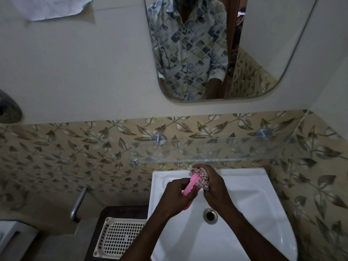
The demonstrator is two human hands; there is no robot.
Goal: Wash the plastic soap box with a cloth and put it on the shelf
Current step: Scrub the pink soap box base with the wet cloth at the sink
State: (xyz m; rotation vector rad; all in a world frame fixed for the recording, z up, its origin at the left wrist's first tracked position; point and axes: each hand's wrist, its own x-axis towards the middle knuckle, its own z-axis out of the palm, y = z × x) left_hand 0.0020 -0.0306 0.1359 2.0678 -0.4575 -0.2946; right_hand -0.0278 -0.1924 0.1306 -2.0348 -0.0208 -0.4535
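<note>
I see left hand [175, 193] gripping pink soap box [190, 187] steady so right hand [212, 185], clutching cloth [201, 178] beside it, scrubs above sink [254, 194]

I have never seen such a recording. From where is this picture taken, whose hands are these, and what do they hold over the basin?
There is no machine here. A person wears one camera on the head, so you look down along their own arms. The mirror on the wall shows their patterned shirt. Below it, a glass shelf hangs above a white sink with a drain. The left hand grips a pink plastic soap box over the sink. The right hand holds a patterned cloth bunched against the box's far end. A white perforated tray lies to the left of the sink.
</note>
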